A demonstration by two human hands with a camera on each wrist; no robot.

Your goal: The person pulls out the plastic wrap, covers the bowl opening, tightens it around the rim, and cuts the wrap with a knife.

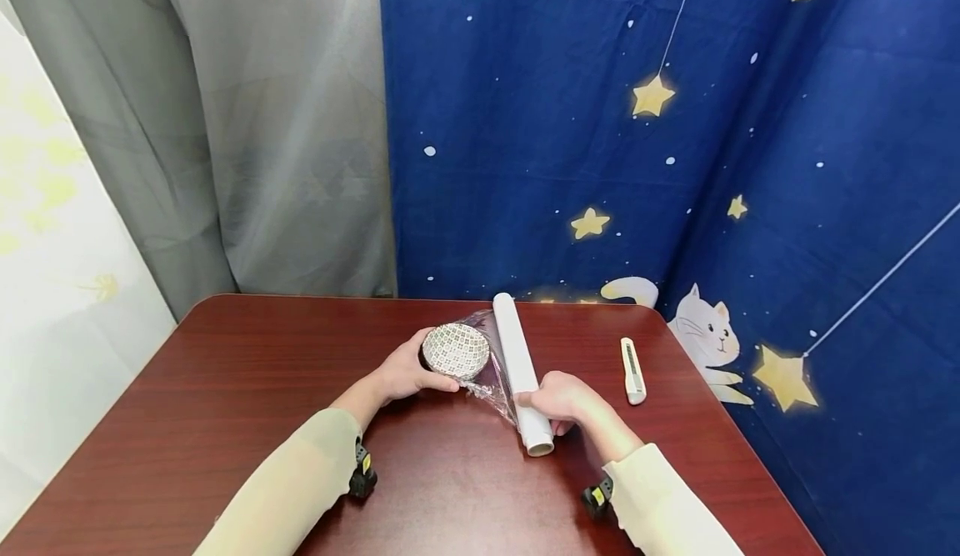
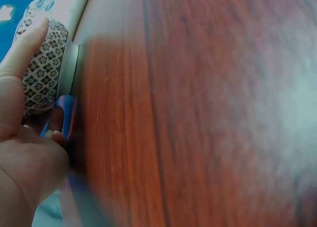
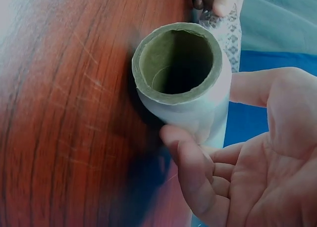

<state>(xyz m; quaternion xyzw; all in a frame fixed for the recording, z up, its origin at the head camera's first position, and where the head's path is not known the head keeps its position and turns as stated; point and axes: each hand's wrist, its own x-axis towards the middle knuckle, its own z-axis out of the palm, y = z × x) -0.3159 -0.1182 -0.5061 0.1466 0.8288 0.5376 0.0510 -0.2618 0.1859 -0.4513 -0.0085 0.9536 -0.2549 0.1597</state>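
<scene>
A small patterned bowl point(image 1: 456, 351) stands left of a white roll of cling film point(image 1: 517, 364). My left hand point(image 1: 408, 369) grips the bowl's side, thumb along its near edge; in the left wrist view the bowl's foot point(image 2: 69, 68) faces the tabletop. Clear film point(image 1: 491, 379) stretches from the roll across to the bowl, crumpled by the left thumb. Around the near end of the roll, my right hand point(image 1: 562, 399) has its thumb on top and fingers beneath. The right wrist view looks into the roll's hollow cardboard core point(image 3: 176, 64).
A white utility knife point(image 1: 633, 371) lies on the reddish-brown table point(image 1: 247, 389), right of the right hand. Grey and blue star-patterned curtains point(image 1: 525, 122) hang behind the table's far edge.
</scene>
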